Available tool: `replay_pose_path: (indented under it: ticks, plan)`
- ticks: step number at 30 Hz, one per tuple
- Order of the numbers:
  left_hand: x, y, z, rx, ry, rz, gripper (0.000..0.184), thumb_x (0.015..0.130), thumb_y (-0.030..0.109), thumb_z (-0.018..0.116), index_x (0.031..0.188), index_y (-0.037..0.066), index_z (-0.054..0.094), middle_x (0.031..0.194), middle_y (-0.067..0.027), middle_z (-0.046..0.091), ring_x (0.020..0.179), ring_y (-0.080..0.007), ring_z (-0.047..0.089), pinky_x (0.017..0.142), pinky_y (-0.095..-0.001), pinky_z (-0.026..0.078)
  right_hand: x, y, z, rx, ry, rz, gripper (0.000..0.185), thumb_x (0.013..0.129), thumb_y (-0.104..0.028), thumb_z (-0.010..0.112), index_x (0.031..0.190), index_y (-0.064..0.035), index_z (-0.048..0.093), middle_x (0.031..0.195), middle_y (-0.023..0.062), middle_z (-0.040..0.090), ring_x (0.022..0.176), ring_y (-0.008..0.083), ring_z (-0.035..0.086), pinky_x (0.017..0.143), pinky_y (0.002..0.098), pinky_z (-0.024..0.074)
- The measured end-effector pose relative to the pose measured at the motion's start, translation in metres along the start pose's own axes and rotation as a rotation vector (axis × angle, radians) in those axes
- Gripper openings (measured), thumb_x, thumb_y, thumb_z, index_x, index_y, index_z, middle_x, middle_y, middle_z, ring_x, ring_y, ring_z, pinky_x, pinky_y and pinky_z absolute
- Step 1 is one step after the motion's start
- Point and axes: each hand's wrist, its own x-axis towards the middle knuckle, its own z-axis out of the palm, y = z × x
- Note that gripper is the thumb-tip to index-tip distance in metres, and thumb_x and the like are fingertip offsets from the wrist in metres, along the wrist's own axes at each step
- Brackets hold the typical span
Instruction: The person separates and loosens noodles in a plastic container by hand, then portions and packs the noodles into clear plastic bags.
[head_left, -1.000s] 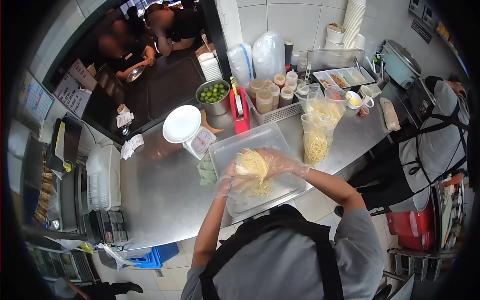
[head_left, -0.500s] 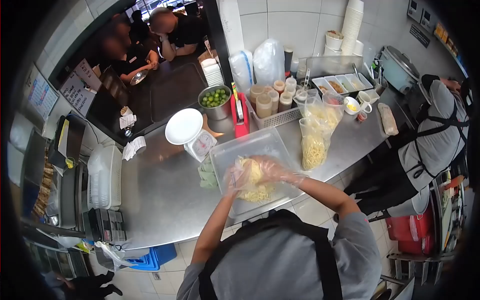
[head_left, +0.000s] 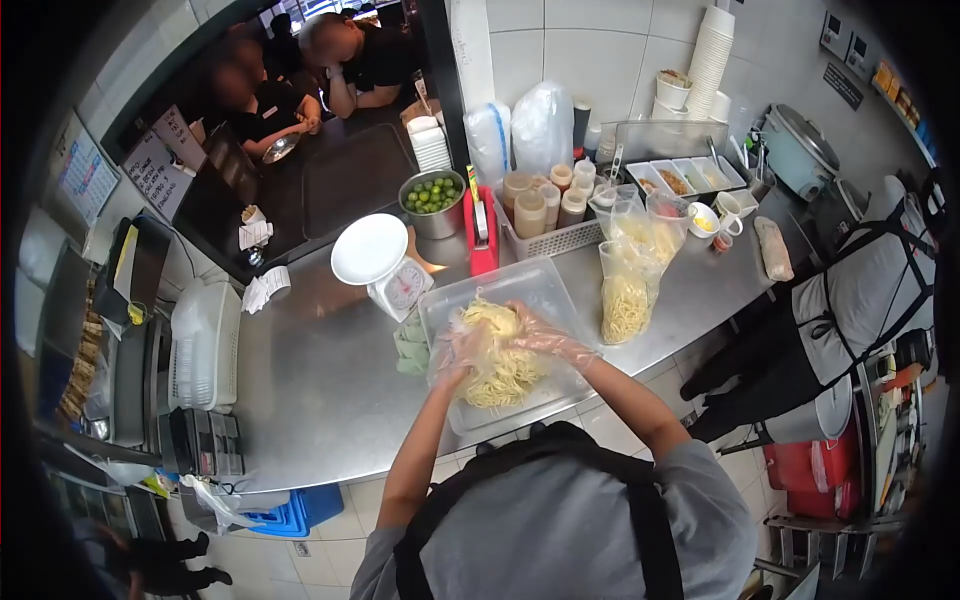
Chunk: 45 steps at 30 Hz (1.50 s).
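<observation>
Pale yellow noodles (head_left: 505, 380) lie in a loose heap inside a shallow clear plastic container (head_left: 555, 292) on the steel counter. My left hand (head_left: 462, 350), in a clear plastic glove, grips the heap from its left side. From the right, my right hand (head_left: 545, 338), gloved the same way, has its fingers in the upper part of the heap. Some fingertips are hidden among the strands. Left of the container, a green cloth (head_left: 410, 345) touches its edge. Bags of noodles (head_left: 628, 305) stand to the right.
A white kitchen scale (head_left: 385, 270), a pot of green limes (head_left: 432, 195), a red dispenser (head_left: 483, 235) and a basket of sauce bottles (head_left: 550, 235) line the back. A co-worker (head_left: 850, 290) stands at right. Stacked white trays (head_left: 207, 345) are at left.
The noodles have loosened and spread wider in the container. My hands have moved slightly apart around them. The co-worker at right has shifted posture.
</observation>
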Motion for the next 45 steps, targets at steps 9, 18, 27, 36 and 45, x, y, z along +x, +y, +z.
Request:
replay_pose_path:
  ticks: [9,18,27,36,45]
  plan:
    - [-0.007,-0.005,-0.016,-0.962,-0.316,-0.347,0.04,0.09,0.025,0.051,0.122,0.001,0.051,0.115,-0.0126,0.057,0.105,-0.0222,0.054,0.094,-0.0353,0.039,0.011,0.02,0.012,0.297,-0.062,-0.334,0.084,0.068,-0.02,0.079,0.137,-0.0014,0.034,0.127,0.0089,0.049,0.117,0.0174,0.046,0.101,0.0307,0.0353]
    - [0.003,-0.002,-0.053,-1.162,0.021,-0.535,0.05,0.082,0.026,0.063,0.122,0.001,0.046,0.11,-0.0131,0.057,0.101,-0.0226,0.056,0.086,-0.0352,0.046,-0.03,-0.082,-0.014,0.218,0.133,-0.157,0.069,0.068,-0.017,0.077,0.127,0.0009,0.044,0.116,0.0113,0.056,0.11,0.0182,0.05,0.095,0.0302,0.039]
    - [-0.013,0.047,-0.046,-1.838,-0.031,-0.432,0.064,0.078,0.007,0.069,0.133,0.003,0.037,0.124,-0.0104,0.052,0.111,-0.0189,0.052,0.093,-0.0313,0.044,-0.013,0.025,0.004,0.059,0.045,-0.289,0.098,0.056,-0.015,0.078,0.141,-0.0045,0.029,0.136,0.0115,0.044,0.121,0.0192,0.043,0.103,0.0291,0.0318]
    - [-0.032,-0.005,-0.045,-3.245,-0.485,-0.723,0.057,0.077,0.01,0.066,0.128,0.001,0.044,0.122,-0.0153,0.054,0.105,-0.0196,0.056,0.093,-0.031,0.044,-0.011,-0.045,-0.038,0.103,0.038,-0.021,0.076,0.058,-0.013,0.077,0.128,-0.0041,0.048,0.114,0.0117,0.06,0.107,0.0191,0.054,0.095,0.0294,0.0402]
    - [0.009,0.039,-0.115,-1.783,-0.121,-0.832,0.033,0.076,0.017,0.069,0.103,0.001,0.064,0.086,-0.0049,0.065,0.073,-0.0123,0.06,0.065,-0.0296,0.049,-0.01,-0.039,0.019,-0.898,-0.01,-0.077,0.071,0.064,-0.014,0.071,0.129,-0.0089,0.044,0.105,0.0187,0.061,0.102,0.0403,0.054,0.091,0.0422,0.0425]
